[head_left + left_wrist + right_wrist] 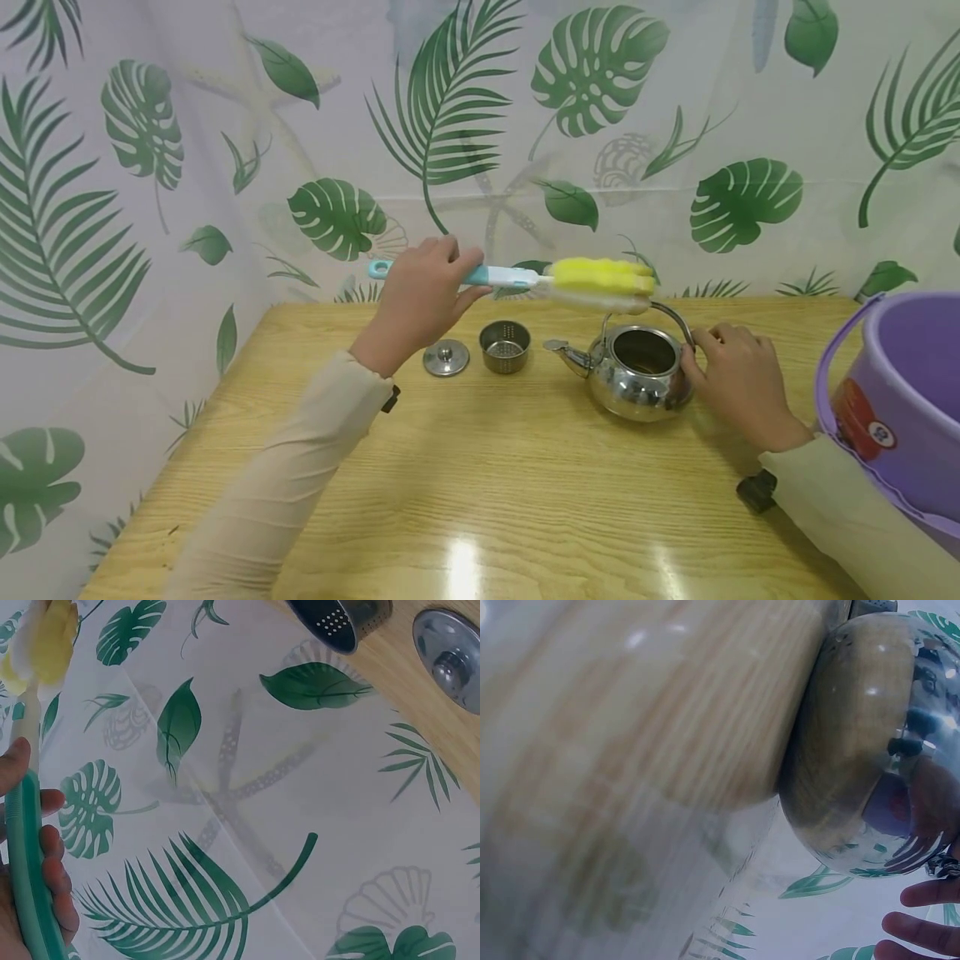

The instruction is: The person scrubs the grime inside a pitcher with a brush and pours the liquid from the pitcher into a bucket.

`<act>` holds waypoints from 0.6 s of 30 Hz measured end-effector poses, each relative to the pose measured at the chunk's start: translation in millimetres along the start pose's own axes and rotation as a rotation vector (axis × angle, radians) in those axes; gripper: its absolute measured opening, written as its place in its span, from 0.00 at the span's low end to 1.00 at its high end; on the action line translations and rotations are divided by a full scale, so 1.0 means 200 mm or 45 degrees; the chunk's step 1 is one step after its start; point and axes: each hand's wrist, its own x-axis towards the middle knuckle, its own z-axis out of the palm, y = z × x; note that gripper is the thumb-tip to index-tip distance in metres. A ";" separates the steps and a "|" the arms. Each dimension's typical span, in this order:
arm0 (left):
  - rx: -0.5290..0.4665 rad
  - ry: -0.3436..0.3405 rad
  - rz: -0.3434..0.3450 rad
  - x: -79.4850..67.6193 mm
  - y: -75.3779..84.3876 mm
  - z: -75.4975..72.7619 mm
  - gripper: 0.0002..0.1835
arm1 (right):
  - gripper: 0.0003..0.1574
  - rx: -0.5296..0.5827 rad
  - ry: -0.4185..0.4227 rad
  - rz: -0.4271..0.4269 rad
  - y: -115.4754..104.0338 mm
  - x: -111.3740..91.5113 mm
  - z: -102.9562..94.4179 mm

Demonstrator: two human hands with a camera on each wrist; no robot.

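Observation:
My left hand [425, 293] grips the blue-green handle of a bottle brush [600, 279], which has a yellow and white sponge head. The brush lies level in the air, its blurred head above the teapot. This stainless steel teapot [637, 392] stands lidless on the table, spout to the left and arched handle raised. At its right side my right hand [742, 379] holds the base of the handle, thumb near the rim. In the right wrist view, fingers [922, 930] spread beside the shiny teapot body [847, 750].
Left of the spout stand a perforated metal strainer [505, 348] and a small round lid [446, 358] with a knob. A purple bucket [900, 392] with its handle hanging down is at the right. Leaf-printed cloth [480, 167] hangs behind the wooden table [480, 467].

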 end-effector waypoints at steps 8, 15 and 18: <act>0.064 -0.063 0.072 0.06 0.10 0.05 0.18 | 0.12 0.000 0.006 0.000 0.00 0.00 0.00; 0.075 -0.120 0.146 0.08 0.17 0.10 0.17 | 0.12 -0.002 -0.026 0.011 0.00 0.00 0.00; 0.084 -0.134 0.158 0.09 0.19 0.12 0.17 | 0.13 -0.005 -0.047 0.017 0.00 0.00 0.00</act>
